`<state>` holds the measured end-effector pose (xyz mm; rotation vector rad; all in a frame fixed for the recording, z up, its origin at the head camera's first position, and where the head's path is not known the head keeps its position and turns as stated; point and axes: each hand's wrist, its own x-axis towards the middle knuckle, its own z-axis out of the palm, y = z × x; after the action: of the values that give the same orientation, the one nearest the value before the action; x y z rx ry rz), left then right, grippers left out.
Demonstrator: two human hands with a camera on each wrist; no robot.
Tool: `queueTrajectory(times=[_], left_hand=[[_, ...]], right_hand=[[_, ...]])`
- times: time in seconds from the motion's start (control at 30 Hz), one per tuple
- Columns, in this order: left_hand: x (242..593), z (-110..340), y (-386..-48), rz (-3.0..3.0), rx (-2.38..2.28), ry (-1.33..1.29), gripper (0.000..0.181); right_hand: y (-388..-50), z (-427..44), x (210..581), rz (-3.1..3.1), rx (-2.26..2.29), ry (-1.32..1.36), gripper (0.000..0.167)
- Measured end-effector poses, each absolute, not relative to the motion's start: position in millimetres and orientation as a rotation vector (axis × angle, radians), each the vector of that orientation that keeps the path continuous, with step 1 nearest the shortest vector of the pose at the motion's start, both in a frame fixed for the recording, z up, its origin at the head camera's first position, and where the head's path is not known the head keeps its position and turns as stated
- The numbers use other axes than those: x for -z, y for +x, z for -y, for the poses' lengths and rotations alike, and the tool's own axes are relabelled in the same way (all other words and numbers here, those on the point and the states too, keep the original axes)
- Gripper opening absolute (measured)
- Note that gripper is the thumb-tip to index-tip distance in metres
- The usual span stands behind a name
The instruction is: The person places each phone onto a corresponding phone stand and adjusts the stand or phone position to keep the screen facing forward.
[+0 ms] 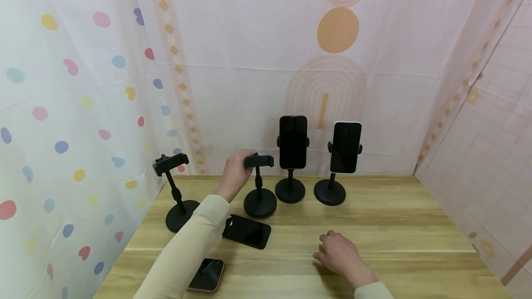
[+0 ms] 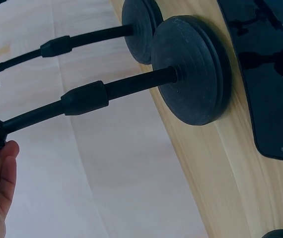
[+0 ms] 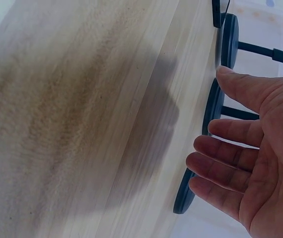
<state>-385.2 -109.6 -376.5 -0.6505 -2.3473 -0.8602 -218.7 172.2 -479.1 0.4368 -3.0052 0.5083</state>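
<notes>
My left hand (image 1: 235, 175) pinches the joint behind the clamp of a black phone stand (image 1: 260, 204), which stands upright with no phone in it. In the left wrist view, that hand's fingers (image 2: 8, 171) meet the top of the stand's pole, and the round base rests on the table. A black phone (image 1: 248, 231) lies flat just in front of this stand. Over the table's front right, my right hand (image 1: 338, 255) hovers with loosely bent fingers and holds nothing. Its palm (image 3: 275, 183) shows in the right wrist view.
A second phone stand without a phone (image 1: 179, 216) is at the left. To the right, a stand holds a black phone (image 1: 293, 142) and another holds a white-edged phone (image 1: 346, 147). Another phone (image 1: 208, 275) lies near my left sleeve. Curtains (image 1: 232, 96) hang behind the wooden table (image 1: 399, 225).
</notes>
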Motion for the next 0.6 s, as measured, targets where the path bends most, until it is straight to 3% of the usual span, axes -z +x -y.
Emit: queueTrajectory(times=[0.6], left_hand=[[379,84,-353,2.255,0.859,-0.847,0.030]], right_hand=[[-219,-168,479,3.037,-0.500,0.448,0.038]])
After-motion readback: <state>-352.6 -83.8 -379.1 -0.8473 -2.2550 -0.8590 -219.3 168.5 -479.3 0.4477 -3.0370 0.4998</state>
